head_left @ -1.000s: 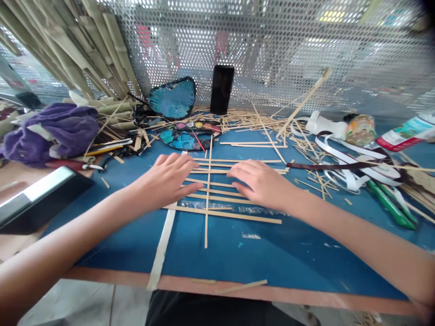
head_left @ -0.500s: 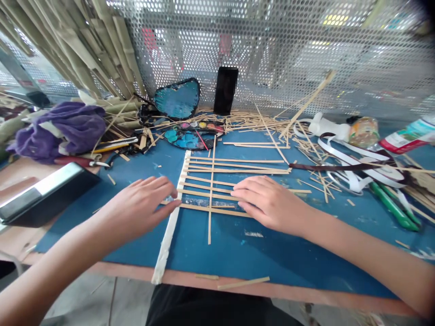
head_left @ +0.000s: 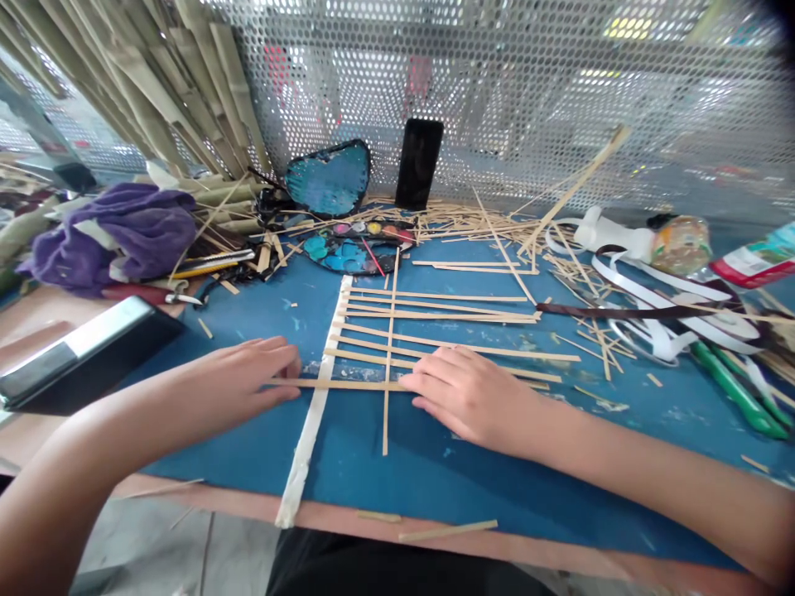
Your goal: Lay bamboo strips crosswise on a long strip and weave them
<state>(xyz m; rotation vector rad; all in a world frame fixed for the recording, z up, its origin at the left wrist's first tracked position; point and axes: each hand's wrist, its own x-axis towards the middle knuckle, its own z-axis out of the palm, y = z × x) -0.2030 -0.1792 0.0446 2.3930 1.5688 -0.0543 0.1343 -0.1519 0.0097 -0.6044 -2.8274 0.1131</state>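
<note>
A loose lattice of thin bamboo strips (head_left: 435,319) lies on the blue tabletop (head_left: 472,472), crossed by one upright strip (head_left: 389,356) and a wider pale strip (head_left: 314,414). My left hand (head_left: 248,382) lies flat at the left end of the nearest horizontal strip (head_left: 339,384), fingertips touching it. My right hand (head_left: 465,393) rests flat on the same strip's right part, fingers stretched out toward the upright strip.
A paint palette (head_left: 354,248), a teal heart-shaped piece (head_left: 326,178) and a black phone (head_left: 419,161) stand at the back by the perforated metal screen. Purple cloth (head_left: 118,236) and a black case (head_left: 80,352) lie left. White ribbon (head_left: 652,285), green-handled tool (head_left: 739,397) and strip scraps lie right.
Both hands have drawn back toward me from the lattice's middle to its nearest strip. That strip has shifted left, its end now sticking out past the wide pale strip.
</note>
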